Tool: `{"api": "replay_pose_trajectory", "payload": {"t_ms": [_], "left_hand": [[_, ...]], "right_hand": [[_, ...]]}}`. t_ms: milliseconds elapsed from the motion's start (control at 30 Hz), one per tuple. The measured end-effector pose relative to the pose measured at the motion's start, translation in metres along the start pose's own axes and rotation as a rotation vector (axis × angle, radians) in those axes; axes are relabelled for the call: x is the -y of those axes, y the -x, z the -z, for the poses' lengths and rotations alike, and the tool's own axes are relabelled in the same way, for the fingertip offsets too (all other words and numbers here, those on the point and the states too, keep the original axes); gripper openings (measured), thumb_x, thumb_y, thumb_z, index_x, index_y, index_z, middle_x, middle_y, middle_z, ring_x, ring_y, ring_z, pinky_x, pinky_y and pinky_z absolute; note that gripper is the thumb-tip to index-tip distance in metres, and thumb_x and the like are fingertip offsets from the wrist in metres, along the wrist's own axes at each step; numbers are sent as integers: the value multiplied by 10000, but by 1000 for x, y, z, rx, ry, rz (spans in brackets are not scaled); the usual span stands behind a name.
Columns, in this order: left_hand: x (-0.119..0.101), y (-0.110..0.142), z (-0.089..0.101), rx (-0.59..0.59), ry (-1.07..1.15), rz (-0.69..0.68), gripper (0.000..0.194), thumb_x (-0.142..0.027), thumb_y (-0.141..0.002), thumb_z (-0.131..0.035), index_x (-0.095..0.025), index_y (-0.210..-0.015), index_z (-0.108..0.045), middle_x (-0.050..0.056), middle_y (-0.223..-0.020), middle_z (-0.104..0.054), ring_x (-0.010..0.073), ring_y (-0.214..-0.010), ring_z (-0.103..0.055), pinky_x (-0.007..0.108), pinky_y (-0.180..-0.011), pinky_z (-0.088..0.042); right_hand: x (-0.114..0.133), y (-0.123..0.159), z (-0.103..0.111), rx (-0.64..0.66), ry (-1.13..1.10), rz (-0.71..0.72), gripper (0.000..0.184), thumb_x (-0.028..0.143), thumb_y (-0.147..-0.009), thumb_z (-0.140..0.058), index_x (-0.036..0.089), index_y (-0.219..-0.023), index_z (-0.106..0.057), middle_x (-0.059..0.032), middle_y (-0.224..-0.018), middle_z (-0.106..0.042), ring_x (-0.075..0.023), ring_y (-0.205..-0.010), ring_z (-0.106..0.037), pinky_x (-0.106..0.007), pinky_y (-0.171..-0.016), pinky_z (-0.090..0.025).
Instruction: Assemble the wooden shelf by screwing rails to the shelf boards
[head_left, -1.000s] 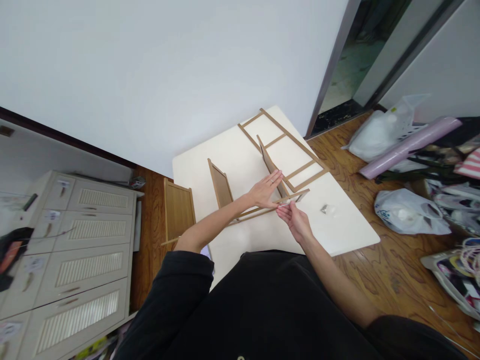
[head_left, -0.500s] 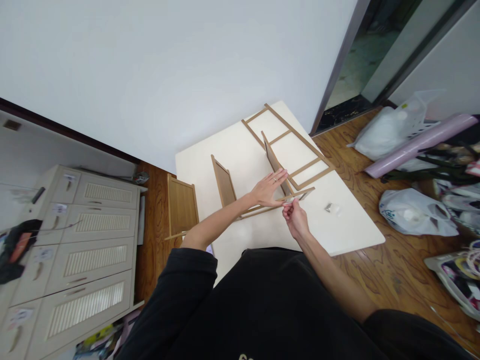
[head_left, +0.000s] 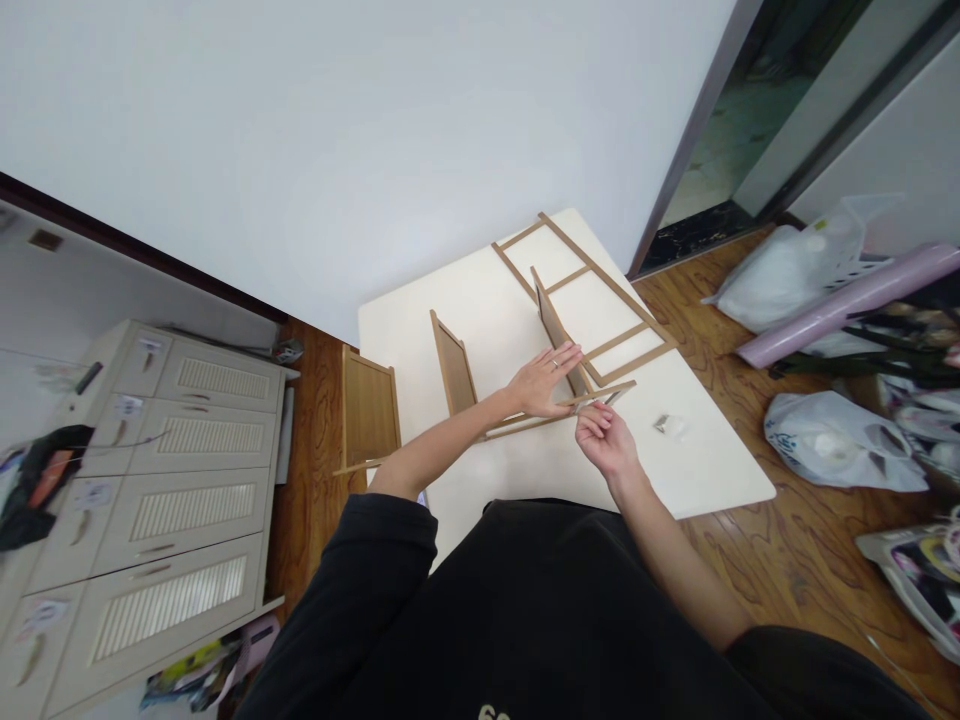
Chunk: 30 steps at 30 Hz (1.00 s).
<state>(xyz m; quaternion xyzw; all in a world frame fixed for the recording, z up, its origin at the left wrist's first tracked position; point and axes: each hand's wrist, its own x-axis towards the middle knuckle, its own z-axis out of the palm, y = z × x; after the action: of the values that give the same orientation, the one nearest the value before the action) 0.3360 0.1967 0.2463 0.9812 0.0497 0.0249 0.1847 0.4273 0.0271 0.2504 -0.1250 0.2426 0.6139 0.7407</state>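
Observation:
On a cream table [head_left: 705,470] lies a partly built wooden rack: a flat ladder-like frame [head_left: 585,295] at the far side, two upright slatted panels [head_left: 452,368], and a near rail [head_left: 600,396]. My left hand [head_left: 544,380] lies flat, fingers stretched, on the near rail beside the right-hand upright panel [head_left: 553,325]. Just in front of it, my right hand [head_left: 604,435] pinches its fingertips at the rail on a small thin tool or fastener that I cannot make out.
A small clear bag of hardware [head_left: 666,425] lies on the table to the right. Another wooden panel [head_left: 367,410] leans at the table's left edge. A white drawer cabinet [head_left: 150,490] stands left; plastic bags [head_left: 832,440] and a pink roll [head_left: 847,305] clutter the floor right.
My right hand has curled from a looser hold into a pinch at the rail and shifted slightly right. My left hand has stayed flat on the rail. The camera drifted a little.

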Motion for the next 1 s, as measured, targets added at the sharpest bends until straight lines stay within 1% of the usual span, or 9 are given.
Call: {"api": "replay_pose_trajectory", "payload": {"t_ms": [100, 200, 367, 467, 600, 700, 800, 900, 1000], "left_hand": [[-1, 0, 0, -8, -6, 5, 1020, -569, -784, -622, -130, -1574, -150, 160, -1636, -220, 288, -1538, -139, 493, -1252, -138], [-2, 1, 1, -12, -15, 14, 1014, -577, -790, -614, -127, -1574, -154, 157, -1634, -230, 280, -1536, -153, 485, -1251, -145], [-2, 2, 3, 1, -25, 13, 1003, -582, -802, -602, -129, -1575, -151, 157, -1638, -217, 276, -1538, -146, 487, -1254, -129], [-2, 1, 3, 7, -21, 17, 1033, -614, -793, -608, -128, -1577, -142, 160, -1640, -208, 281, -1539, -140, 488, -1256, -117], [-2, 1, 2, 7, -14, 23, 1047, -610, -787, -619, -142, -1583, -123, 151, -1645, -196, 279, -1540, -135, 488, -1259, -101], [-3, 1, 2, 17, 1, 34, 1060, -599, -776, -634, -156, -1586, -113, 140, -1650, -181, 283, -1542, -124, 501, -1258, -105], [-4, 1, 3, 27, 12, 44, 1053, -577, -776, -639, -169, -1588, -108, 133, -1652, -174, 283, -1543, -114, 507, -1256, -107], [-5, 1, 4, 31, 5, 45, 1052, -563, -781, -634, -164, -1591, -94, 134, -1654, -165, 279, -1545, -100, 505, -1257, -91], [-5, 2, 4, 44, -16, 41, 1061, -576, -789, -619, -158, -1593, -67, 140, -1660, -131, 274, -1549, -67, 510, -1254, -70]], "right_hand": [[-1, 4, 0, 27, 90, -2, 261, 82, -946, -415, 223, -727, -440, 81, -531, -434, -49, -418, -421, -130, -377, -359], [0, 9, 2, 26, 328, 10, 196, 302, -974, -471, 207, -839, -577, 39, -602, -516, -87, -484, -467, -178, -388, -389], [-2, 11, 9, -80, 920, 192, 448, 617, -889, -547, 187, -874, -668, -15, -667, -621, -118, -535, -518, -238, -433, -372], [1, 10, 15, -177, 1381, 386, 586, 721, -886, -440, 180, -850, -662, -43, -672, -663, -145, -555, -563, -275, -513, -413], [13, 10, 24, -249, 1961, 681, 555, 695, -896, -442, 188, -1030, -625, -84, -827, -735, -212, -681, -647, -351, -708, -487], [21, 8, 30, -191, 2166, 781, 481, 589, -948, -424, 181, -1148, -581, -113, -911, -743, -239, -745, -671, -362, -733, -489], [22, 5, 31, -215, 2349, 865, 398, 455, -1013, -318, 177, -1065, -599, -136, -899, -734, -244, -768, -675, -331, -692, -461], [19, 4, 27, -294, 2556, 868, 328, 372, -1024, -338, 168, -1003, -594, -133, -803, -713, -222, -680, -649, -288, -606, -396], [19, 5, 22, -291, 2723, 805, 254, 296, -1022, -362, 163, -978, -575, -133, -750, -696, -205, -629, -627, -272, -561, -350]]}}
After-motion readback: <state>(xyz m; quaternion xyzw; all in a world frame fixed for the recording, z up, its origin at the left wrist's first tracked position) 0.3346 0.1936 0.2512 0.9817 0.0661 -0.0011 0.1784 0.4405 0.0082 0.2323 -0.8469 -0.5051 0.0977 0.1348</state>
